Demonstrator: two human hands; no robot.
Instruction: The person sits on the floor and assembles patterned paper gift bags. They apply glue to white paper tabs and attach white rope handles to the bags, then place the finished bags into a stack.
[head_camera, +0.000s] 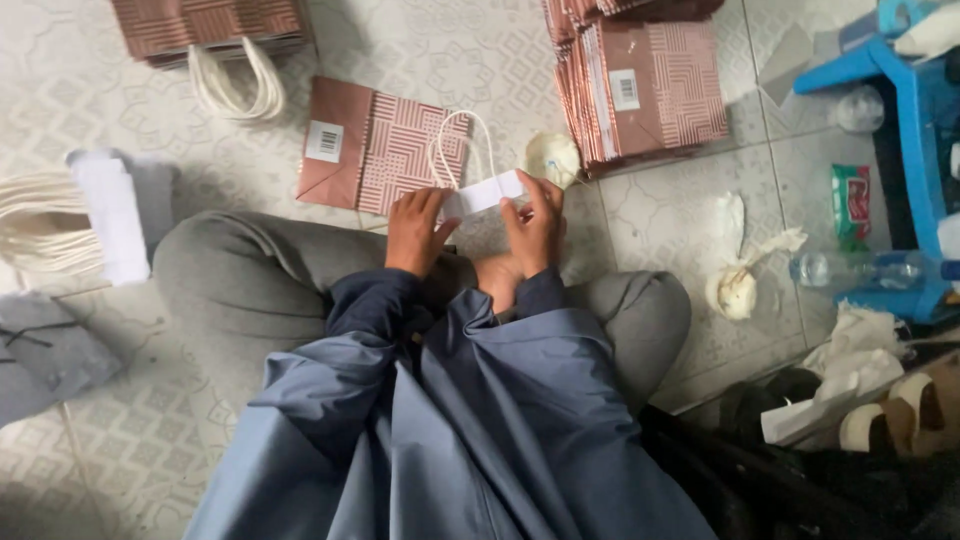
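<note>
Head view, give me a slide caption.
Both hands hold a white card strip with cord handle above a flat paper bag.

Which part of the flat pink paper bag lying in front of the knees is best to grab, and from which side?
Take the flat pink paper bag by its near edge, coming from the person's side. It lies flat with the white cord handle looping over that end, close to the left hand and right hand.
</note>
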